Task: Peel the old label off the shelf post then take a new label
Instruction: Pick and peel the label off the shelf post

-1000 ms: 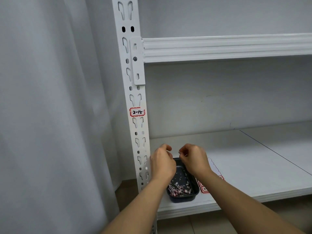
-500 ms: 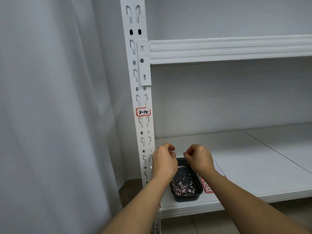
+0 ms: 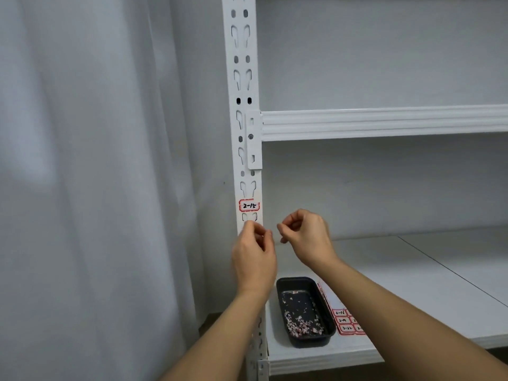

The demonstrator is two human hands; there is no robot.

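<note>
A small red-bordered label [image 3: 249, 206] marked 2-15 is stuck on the white slotted shelf post [image 3: 242, 105]. My left hand [image 3: 254, 257] is raised in front of the post just below the label, fingers curled with thumb and fingertips together; I cannot see anything between them. My right hand [image 3: 306, 237] hovers to the right of the post at the same height, fingers curled, thumb against forefinger, nothing visible in it. A sheet of new red-bordered labels [image 3: 345, 321] lies on the lower shelf, partly hidden by my right forearm.
A black tray [image 3: 302, 283] with several bits of peeled label stands on the lower shelf [image 3: 412, 284] beside the sheet. A white shelf beam [image 3: 384, 122] crosses above. A grey curtain [image 3: 96, 188] hangs left of the post.
Both hands have risen from above the black tray to just below the label on the post. The view has shifted, so the post and shelf appear lower and further right.
</note>
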